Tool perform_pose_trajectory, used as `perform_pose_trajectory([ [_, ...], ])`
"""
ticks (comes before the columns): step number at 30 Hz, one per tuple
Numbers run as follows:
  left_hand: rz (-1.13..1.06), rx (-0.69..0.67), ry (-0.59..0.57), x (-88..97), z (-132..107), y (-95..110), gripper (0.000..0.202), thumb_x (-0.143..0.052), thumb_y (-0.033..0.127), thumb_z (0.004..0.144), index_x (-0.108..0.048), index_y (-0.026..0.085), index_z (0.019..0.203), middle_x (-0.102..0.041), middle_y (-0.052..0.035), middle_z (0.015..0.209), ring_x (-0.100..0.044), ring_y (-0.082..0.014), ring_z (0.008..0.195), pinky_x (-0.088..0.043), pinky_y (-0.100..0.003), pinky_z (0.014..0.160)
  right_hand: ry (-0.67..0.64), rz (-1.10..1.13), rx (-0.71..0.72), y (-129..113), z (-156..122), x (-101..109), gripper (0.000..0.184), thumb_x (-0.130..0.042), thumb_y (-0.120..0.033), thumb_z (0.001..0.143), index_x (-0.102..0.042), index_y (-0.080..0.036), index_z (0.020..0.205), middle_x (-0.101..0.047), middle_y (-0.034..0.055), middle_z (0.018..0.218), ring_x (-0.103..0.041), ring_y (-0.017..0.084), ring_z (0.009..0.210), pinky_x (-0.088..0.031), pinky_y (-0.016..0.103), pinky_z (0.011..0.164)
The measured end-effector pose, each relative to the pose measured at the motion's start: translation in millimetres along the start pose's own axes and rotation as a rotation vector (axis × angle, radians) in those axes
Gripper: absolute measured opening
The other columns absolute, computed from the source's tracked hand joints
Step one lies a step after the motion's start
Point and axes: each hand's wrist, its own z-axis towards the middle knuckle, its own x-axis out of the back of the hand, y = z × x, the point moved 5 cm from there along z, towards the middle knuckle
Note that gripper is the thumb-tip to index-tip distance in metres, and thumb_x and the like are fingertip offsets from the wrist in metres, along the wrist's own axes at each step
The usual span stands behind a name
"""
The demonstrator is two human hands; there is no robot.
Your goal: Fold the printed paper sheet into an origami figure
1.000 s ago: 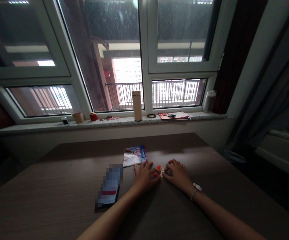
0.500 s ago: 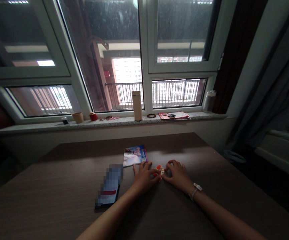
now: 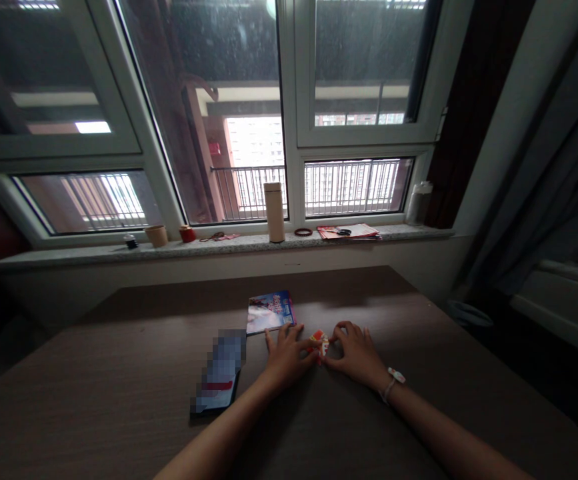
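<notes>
A small piece of folded patterned paper (image 3: 319,335), red, yellow and white, lies on the brown table between my hands. My left hand (image 3: 289,357) has its thumb and index finger on the paper's left and near side, while its other fingers spread toward a booklet (image 3: 269,313). From the right, my right hand (image 3: 356,350) grips the paper's edge between thumb and curled index finger. A bracelet (image 3: 393,381) circles my right wrist. The fingers partly cover the paper, so its full shape is hidden.
A phone (image 3: 221,367), its screen blurred out, lies left of my left forearm. Along the windowsill (image 3: 229,247) stand a beige flask (image 3: 274,213), a paper cup (image 3: 157,235), a red spool (image 3: 187,233), a dark ring (image 3: 303,232), papers with scissors (image 3: 349,231) and a clear bottle (image 3: 419,202).
My right thumb has slid slightly toward me, and a little more of the paper's white-and-red part shows. My left hand has barely moved; the other things stay put.
</notes>
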Motion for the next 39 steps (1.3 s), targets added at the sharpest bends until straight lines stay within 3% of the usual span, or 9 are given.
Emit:
perform_pose_trajectory([
  [15, -0.005, -0.004, 0.003, -2.2, 0.9, -1.5, 0.029, -0.055, 0.05, 0.088, -0.063, 0.05, 0.115, -0.041, 0.0015, 0.147, -0.022, -0.0362, 0.14, 0.008, -0.073, 0.104, -0.01, -0.035, 0.039, 5.5, 1.5, -7.4, 0.058, -0.067, -0.065, 0.064, -0.059, -0.024, 0.104, -0.051, 0.0098, 0.125, -0.044, 0.031, 0.122, -0.018, 0.057, 0.109],
  [21, -0.001, -0.017, 0.023, -2.9, 1.1, -2.3, 0.028, -0.056, 0.052, 0.087, -0.063, 0.052, 0.114, -0.043, 0.0013, 0.146, -0.024, -0.037, 0.139, 0.006, -0.076, 0.101, -0.01, 0.048, 0.012, 9.0, 4.8, -5.5, 0.035, -0.055, -0.056, 0.082, -0.062, -0.026, 0.098, -0.052, 0.0074, 0.121, -0.044, 0.027, 0.122, -0.017, 0.056, 0.11],
  [27, 0.009, -0.027, 0.032, -5.0, 1.1, -3.9, 0.028, -0.056, 0.051, 0.088, -0.062, 0.053, 0.115, -0.042, 0.0005, 0.146, -0.024, -0.0363, 0.139, 0.006, -0.076, 0.101, 0.028, 0.023, -0.002, 4.3, 3.6, -3.1, 0.024, -0.058, -0.045, 0.081, -0.062, -0.024, 0.093, -0.055, 0.0057, 0.116, -0.047, 0.025, 0.116, -0.02, 0.052, 0.109],
  [39, -0.005, -0.013, 0.021, -6.1, 1.9, -5.0, 0.027, -0.057, 0.05, 0.087, -0.063, 0.052, 0.114, -0.041, 0.0011, 0.147, -0.024, -0.0353, 0.139, 0.006, -0.075, 0.102, 0.019, -0.027, 0.038, 1.2, 0.8, -4.4, 0.048, -0.067, -0.06, 0.068, -0.06, -0.023, 0.098, -0.053, 0.0089, 0.119, -0.047, 0.03, 0.116, -0.021, 0.055, 0.108],
])
